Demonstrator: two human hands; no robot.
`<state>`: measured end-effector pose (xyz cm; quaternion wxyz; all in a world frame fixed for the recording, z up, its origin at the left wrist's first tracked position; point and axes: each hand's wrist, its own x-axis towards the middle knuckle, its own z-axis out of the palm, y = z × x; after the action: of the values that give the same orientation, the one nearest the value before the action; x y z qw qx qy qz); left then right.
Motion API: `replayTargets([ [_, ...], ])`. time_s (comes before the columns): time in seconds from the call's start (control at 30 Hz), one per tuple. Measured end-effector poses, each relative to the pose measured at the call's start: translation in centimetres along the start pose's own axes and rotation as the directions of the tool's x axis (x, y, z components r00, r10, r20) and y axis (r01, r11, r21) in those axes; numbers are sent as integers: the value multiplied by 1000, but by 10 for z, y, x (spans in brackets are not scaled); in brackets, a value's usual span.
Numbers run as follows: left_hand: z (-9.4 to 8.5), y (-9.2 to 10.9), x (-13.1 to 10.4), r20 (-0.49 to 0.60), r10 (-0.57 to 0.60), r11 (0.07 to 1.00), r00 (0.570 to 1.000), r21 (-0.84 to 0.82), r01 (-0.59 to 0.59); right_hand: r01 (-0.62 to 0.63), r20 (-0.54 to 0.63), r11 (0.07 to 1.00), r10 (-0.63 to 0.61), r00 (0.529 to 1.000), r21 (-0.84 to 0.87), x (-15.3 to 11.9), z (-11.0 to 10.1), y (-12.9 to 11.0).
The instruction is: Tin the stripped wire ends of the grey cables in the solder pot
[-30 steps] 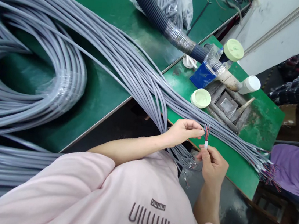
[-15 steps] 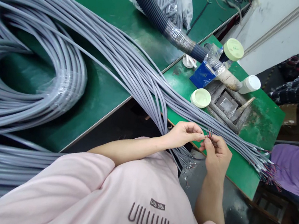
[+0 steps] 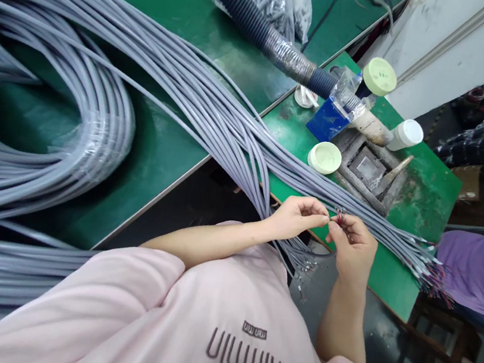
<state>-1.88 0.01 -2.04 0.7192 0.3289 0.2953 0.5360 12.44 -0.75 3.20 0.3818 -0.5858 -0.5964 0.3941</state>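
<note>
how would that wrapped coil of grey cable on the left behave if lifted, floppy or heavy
The coil is probably heavy, with many strands packed together. It likely flexes but springs back, given its smooth curves. The clear wrap may keep those strands from spreading.

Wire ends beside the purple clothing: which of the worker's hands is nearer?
Right: the right hand is left of the wire ends; the left hand is farther left.

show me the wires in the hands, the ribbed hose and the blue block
Coloured wires (image 3: 340, 217): head view, on the fanned strands.
Ribbed hose (image 3: 288, 57): head view, on its taped middle.
Blue block (image 3: 326, 121): head view, on its flat face.
</note>
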Motion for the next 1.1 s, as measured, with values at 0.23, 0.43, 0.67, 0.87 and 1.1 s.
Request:
replayTargets([
  [0.23, -5, 11, 3, 7, 98, 948, 995, 304, -95, 27, -15, 992, -30, 999, -126, 21, -14, -6],
  [0.43, -34, 30, 11, 174, 452, 521, 875, 745, -417, 115, -95, 841, -194, 976, -529, 90, -65, 12],
  [0.67, -51, 13, 18, 291, 471, 247, 832, 863, -442, 24, -8, 310, -103, 995, -951, 163, -86, 29],
  [0.87, -51, 10, 17, 329, 452, 163, 829, 883, -440, 3, 2, 124, -7, 1000, -992, 184, -73, 37],
  [1.1, -52, 6, 18, 357, 452, 124, 817, 882, -454, 18, 19, 77, 7, 1000, -997, 192, -65, 42],
])
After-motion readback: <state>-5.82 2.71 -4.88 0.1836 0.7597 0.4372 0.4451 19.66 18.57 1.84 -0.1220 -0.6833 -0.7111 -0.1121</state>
